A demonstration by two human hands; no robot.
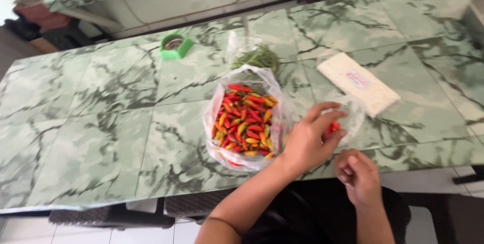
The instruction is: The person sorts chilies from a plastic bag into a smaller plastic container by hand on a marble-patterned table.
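Note:
My left hand [310,140] reaches over the green marbled table [101,123] and is shut on a small clear plastic bag [348,118] with a few red chilies in it. Just left of that hand stands a large open clear bag of red, orange and green chilies [245,122]. My right hand [358,176] hovers at the table's front edge, below the small bag. Its fingers are curled and nothing shows in them.
Behind the chili bag lies a clear bag of thin green stalks [257,57]. A white wrapped block [355,82] lies at the right, a small green holder [175,46] at the back. A dark seat [111,217] sits under the table's front edge.

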